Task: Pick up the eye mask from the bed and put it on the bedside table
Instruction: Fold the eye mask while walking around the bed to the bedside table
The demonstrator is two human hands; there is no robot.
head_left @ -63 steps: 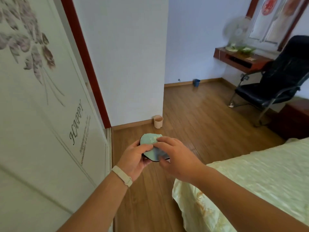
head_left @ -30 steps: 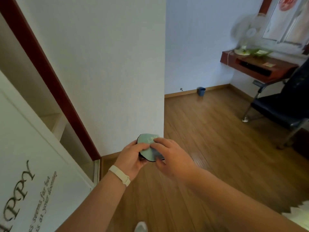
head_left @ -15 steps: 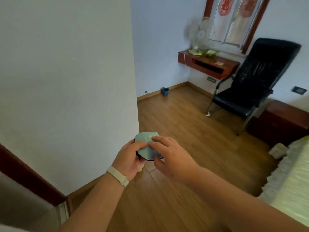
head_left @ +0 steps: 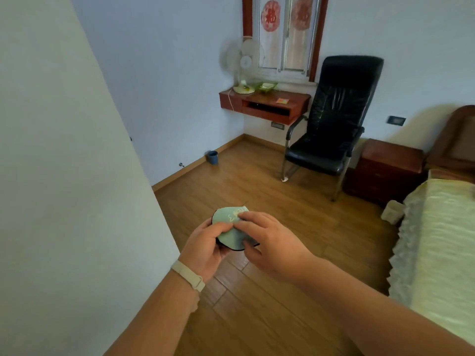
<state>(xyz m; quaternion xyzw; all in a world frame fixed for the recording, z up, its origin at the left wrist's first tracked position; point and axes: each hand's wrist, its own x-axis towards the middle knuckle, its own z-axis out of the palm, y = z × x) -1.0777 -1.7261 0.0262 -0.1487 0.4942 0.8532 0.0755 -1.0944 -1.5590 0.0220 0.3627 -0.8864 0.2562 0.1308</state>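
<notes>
A folded pale green eye mask (head_left: 229, 228) with a black edge is held in front of me above the wooden floor. My left hand (head_left: 207, 249), with a white wristband, grips it from below and the left. My right hand (head_left: 270, 241) pinches its right side with thumb and fingers. The dark red bedside table (head_left: 385, 165) stands at the right, between a black chair and the bed's headboard. The bed (head_left: 447, 242) with a pale yellow-green cover runs along the right edge.
A white wall (head_left: 64, 201) fills the left side, close to my left arm. A black office chair (head_left: 331, 124) stands beside a wall-mounted red desk (head_left: 264, 104) with a fan (head_left: 244, 65). A blue cup (head_left: 212, 157) sits by the baseboard; a small white bin (head_left: 392, 211) by the bed.
The view has swung to the right: the wardrobe is gone from sight and the chair, the bedside table and the bed's head end have come in. Both hands keep holding the eye mask.
</notes>
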